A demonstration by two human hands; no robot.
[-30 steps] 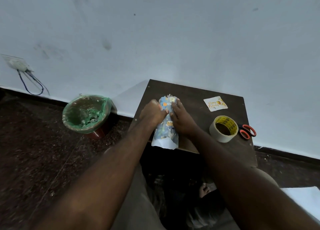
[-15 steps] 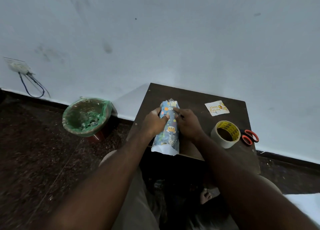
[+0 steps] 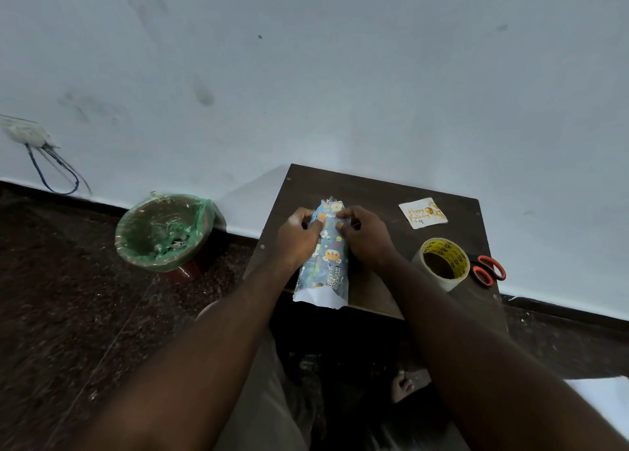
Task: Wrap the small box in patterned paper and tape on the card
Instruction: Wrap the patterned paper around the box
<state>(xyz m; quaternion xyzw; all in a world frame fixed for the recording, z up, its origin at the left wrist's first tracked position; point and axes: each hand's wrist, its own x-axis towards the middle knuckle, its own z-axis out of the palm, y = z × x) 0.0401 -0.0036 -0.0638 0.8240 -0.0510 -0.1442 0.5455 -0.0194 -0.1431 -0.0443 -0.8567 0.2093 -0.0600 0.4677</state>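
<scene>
The patterned paper is already rolled round the small box, hidden inside, and lies on the surface with its near end over the near edge. The left hand and right hand each pinch the far end with curled fingers, apparently folding it shut; the near end gapes open. The card lies untaped near the far right corner, the tape roll by the right edge.

Left of the beige tape roll with yellow core, bare dark wooden table lies open; orange-handled scissors block its right, and a white greeting card lies behind it.
</scene>
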